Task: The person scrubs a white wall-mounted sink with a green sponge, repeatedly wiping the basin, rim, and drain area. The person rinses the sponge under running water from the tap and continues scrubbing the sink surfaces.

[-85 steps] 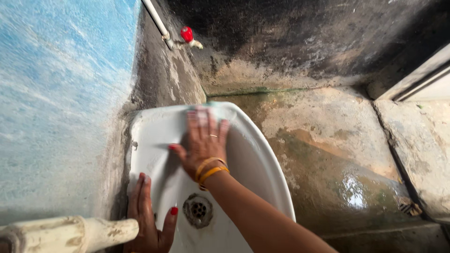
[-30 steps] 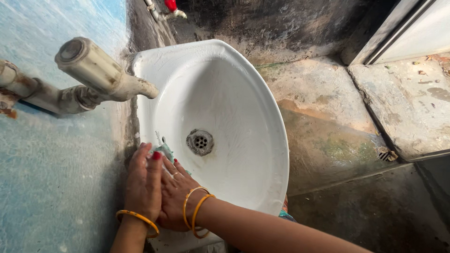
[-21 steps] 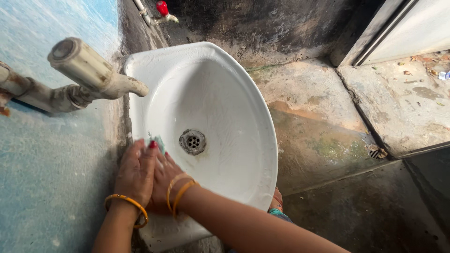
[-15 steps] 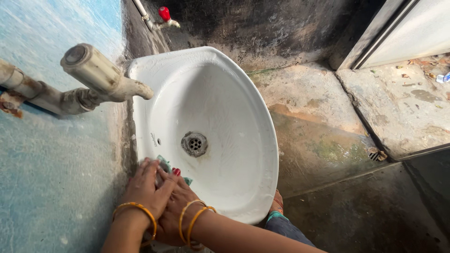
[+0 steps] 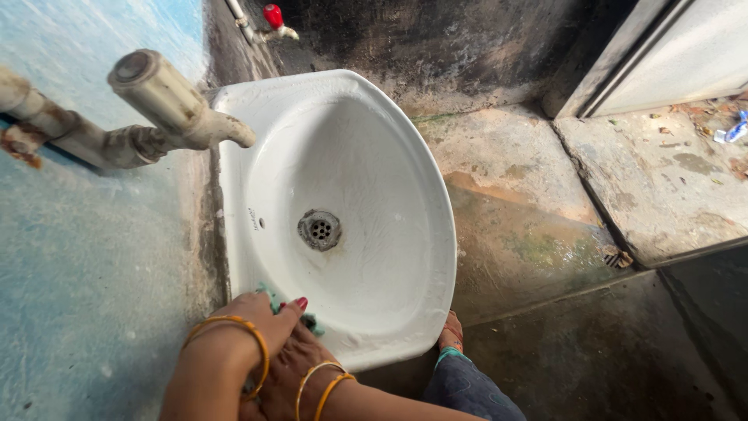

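Both hands have slid from beside the drain down to the near corner of the basin, at the lower left of the frame. The left hand [image 5: 249, 331] lies flat over the right hand [image 5: 292, 366], the two pressed together onto a green cloth [image 5: 310, 322], of which only small edges show past the fingers. The scrubbing has thus reached the near rim, judged the last part of the bowl. The white basin [image 5: 405, 234] fills the centre; its surface shows faint wipe streaks, with dark staining round the metal drain [image 5: 319, 230]. At upper left, a worn tap [image 5: 175, 105] projects from the blue wall [image 5: 93, 257]. Farther up sits a red valve [image 5: 273, 15].
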